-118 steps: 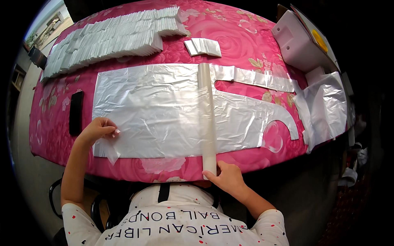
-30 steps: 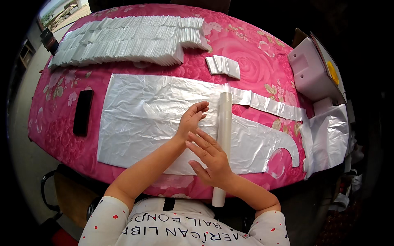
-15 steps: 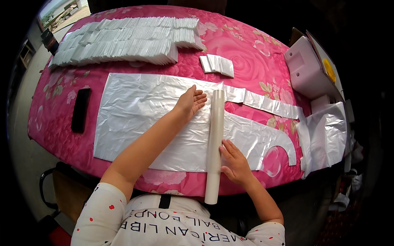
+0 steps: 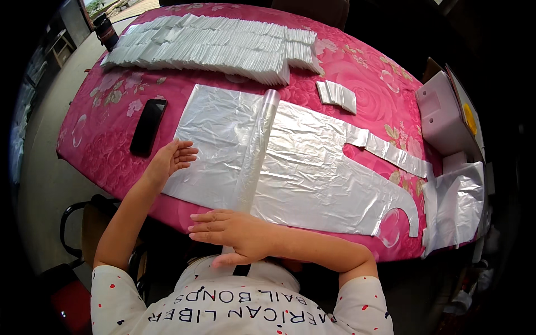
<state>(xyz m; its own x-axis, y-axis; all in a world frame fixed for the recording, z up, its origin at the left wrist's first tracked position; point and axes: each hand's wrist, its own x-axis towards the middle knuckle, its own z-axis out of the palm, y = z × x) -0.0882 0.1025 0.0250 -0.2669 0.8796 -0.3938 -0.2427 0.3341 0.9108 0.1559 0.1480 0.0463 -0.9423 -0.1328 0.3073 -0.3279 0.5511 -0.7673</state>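
Observation:
A shiny white disposable plastic apron (image 4: pixel 312 167) lies spread across the table, its strap and curved cut-outs toward the right. Across its left part rests a long pale tube (image 4: pixel 258 148), tilted, with its far end leaning right. My right hand (image 4: pixel 231 233) is over the tube's near end, fingers stretched out to the left. That hand hides part of the tube, and I cannot tell how firmly it touches. At the apron's left edge my left hand (image 4: pixel 174 160) is open, fingers extended to the right, with nothing in it.
Rows of folded white plastic packets (image 4: pixel 212 44) fill the far left. A few more packets (image 4: pixel 338 96) lie right of them. A black phone (image 4: pixel 148 127) rests on the pink floral tablecloth (image 4: pixel 106 151). Crumpled plastic film (image 4: pixel 455 206) and a white foam box (image 4: pixel 444 111) are at right.
The tube has shifted left over the apron and now tilts. My left hand has moved left and nearer to me. My right hand has swung left to the tube's near end.

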